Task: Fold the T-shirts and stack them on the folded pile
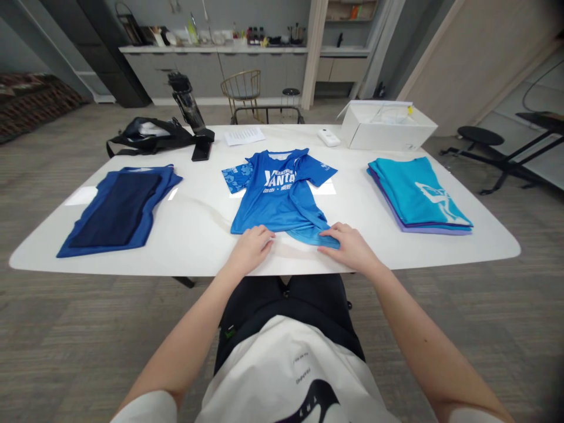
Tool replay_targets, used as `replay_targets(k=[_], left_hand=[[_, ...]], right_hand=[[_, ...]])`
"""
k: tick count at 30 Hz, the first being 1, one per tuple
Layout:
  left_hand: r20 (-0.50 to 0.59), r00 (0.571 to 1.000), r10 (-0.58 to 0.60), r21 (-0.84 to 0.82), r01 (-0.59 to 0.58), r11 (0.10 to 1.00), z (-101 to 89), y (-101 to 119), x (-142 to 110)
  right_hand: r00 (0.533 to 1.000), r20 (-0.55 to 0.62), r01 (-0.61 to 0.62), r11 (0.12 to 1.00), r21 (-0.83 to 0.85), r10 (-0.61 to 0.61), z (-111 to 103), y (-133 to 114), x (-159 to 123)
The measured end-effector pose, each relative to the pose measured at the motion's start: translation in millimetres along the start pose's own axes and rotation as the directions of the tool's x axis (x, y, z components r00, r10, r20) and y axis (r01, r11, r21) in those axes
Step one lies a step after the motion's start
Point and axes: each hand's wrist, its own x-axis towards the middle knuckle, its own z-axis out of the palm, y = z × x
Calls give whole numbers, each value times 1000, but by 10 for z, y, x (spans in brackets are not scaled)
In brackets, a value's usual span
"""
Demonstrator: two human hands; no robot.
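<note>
A bright blue sports shirt (277, 197) with white lettering lies spread on the white table (198, 235), collar away from me. My left hand (250, 247) rests on the shirt's near hem at its left corner, fingers curled onto the cloth. My right hand (348, 245) pinches the hem at the right corner, where the fabric is bunched and folded over.
Folded dark blue garments (118, 208) lie at the left, a folded turquoise and purple stack (418, 197) at the right. At the table's far side are a black bag (147, 135), a black stand (194, 117), a paper sheet (244, 136), a small white device (328, 137) and an open white box (388, 126).
</note>
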Motion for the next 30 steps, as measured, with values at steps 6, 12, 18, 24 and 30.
replay_targets(k=[6,12,18,24,30], left_hand=[[53,998,46,73,-50,996,312,522,243],[-44,999,14,245,-2,969,373,558,332],[-155,986,-67,316,114,942,145,328,217],[-200,970,-137,331,198,922,-104,194,160],[-130,981,-144,341,181,922,-113,144,180]], right_hand=[[997,31,67,992,-109,-64,221,-228,-48],[989,-12,149,988,50,-149,-87,-292,-226],[994,33,100,994,38,-101,-369,-196,-398],[997,-29,71,992,101,-68,-478,-134,-381],[976,-213,75,993,95,-53,-635,-282,-363]])
